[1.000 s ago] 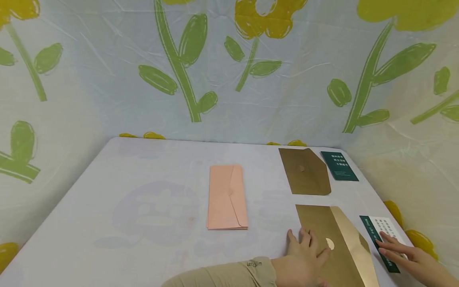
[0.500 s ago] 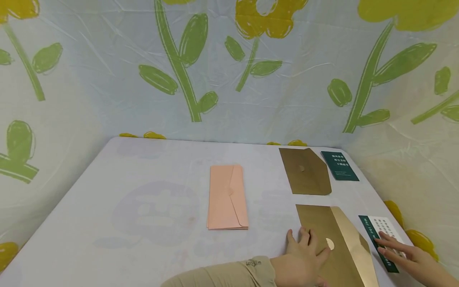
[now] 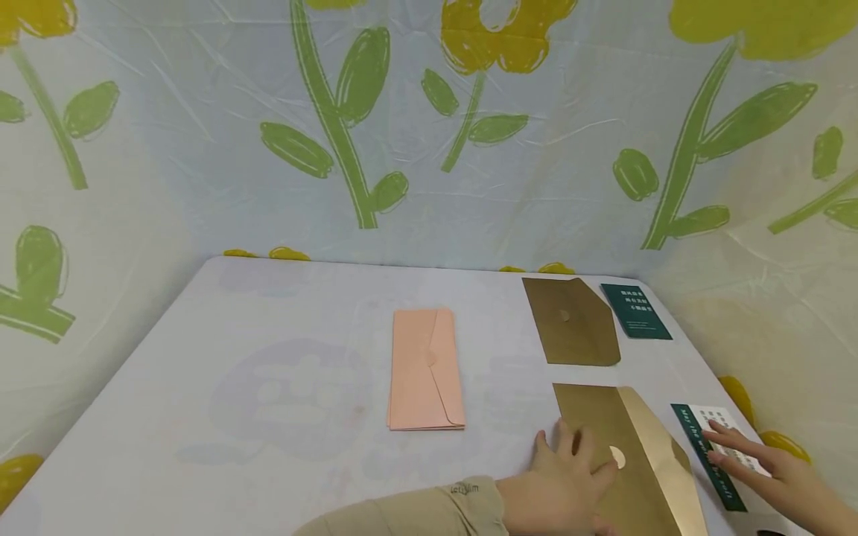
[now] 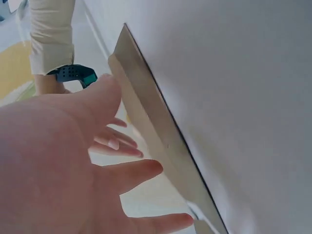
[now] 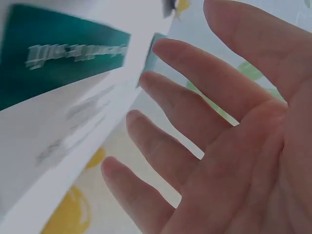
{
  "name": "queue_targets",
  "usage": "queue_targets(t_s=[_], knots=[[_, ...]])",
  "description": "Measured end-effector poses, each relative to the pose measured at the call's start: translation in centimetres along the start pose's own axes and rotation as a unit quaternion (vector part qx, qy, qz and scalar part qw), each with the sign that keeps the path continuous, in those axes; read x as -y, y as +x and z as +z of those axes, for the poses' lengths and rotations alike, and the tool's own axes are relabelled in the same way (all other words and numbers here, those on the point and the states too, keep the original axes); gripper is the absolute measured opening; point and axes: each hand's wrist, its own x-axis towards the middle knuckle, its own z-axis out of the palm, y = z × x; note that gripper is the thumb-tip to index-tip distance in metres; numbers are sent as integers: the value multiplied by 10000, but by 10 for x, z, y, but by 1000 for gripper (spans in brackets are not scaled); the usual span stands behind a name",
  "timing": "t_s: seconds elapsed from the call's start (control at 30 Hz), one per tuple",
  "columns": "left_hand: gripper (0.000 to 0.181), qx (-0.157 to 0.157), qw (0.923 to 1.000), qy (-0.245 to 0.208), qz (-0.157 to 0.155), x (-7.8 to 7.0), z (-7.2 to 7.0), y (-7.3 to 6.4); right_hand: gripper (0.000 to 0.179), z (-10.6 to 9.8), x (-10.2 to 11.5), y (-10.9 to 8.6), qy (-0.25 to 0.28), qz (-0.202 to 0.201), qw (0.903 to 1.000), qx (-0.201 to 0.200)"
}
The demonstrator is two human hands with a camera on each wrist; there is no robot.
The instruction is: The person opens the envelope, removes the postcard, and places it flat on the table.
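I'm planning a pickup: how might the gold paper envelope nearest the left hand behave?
The gold paper envelope looks thin, so probably light. Its creased flap may flex when lifted. The smooth sheen suggests it might slide if pushed.
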Motion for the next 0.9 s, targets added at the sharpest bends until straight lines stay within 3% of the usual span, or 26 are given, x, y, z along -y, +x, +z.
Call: queue_targets(t_s=[0.13,0.27,0.37,0.63,0.77,0.9], knots=[[68,-211,9994,-271,92,21,-1,-7,51,-8,6,9,30,-390,9985,-372],[70,-350,9983,-457,104,54,-3,-18,53,-18,19,19,123,-720,9954,-627],[72,-513,9974,-499,-28,81,-5,-29,56,-26,34,27,120,-1039,9904,-900],[70,-779,9905,-975,-569,155,-12,-59,66,-46,90,53,245,-1410,9806,-1337],[69,-977,9818,-1412,-807,193,-10,-73,65,-50,124,66,521,-1822,9636,-1884],[68,-1192,9717,-1741,-1059,227,-1,-89,64,-49,164,82,638,-2413,9330,-2592]])
